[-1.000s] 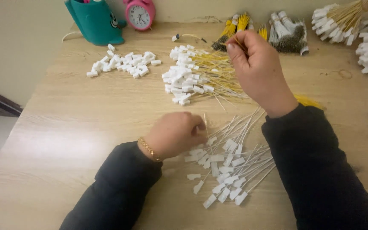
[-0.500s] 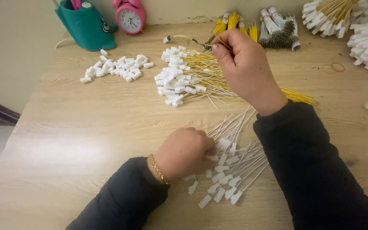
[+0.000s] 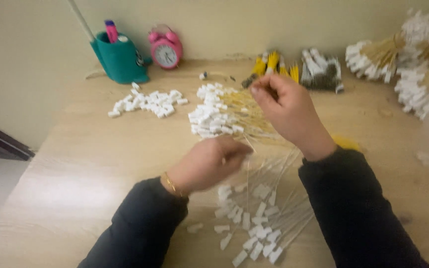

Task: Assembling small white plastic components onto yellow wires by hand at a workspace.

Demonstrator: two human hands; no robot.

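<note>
Since the earlier frame, the left hand (image 3: 209, 166) had lifted from the pile of white-tipped pale wires (image 3: 259, 218) and shifted toward 12 o'clock, now curled loosely above that pile's upper end; motion blur hid whether its grip held a wire. The right hand (image 3: 286, 111) had stayed raised over the heap of yellow wires with white plastic connectors (image 3: 219, 116), its grip pinched at thumb and fingertips on what appeared to be a thin wire end, too blurred to confirm.

On the light wooden counter (image 3: 75, 173), the white-tipped pile lay at 6 o'clock, between the two dark sleeves. The yellow-wire heap lay at 12 o'clock from the left hand, partly under the right hand. A scatter of loose white plastic connectors (image 3: 147, 101) lay at 10 o'clock. Behind it stood a teal pen holder (image 3: 120, 59), with a pink alarm clock (image 3: 166, 49) just beside it. Bundles of straw-coloured wires with white ends (image 3: 403, 64) lay at 2 o'clock, near the counter's far right edge.
</note>
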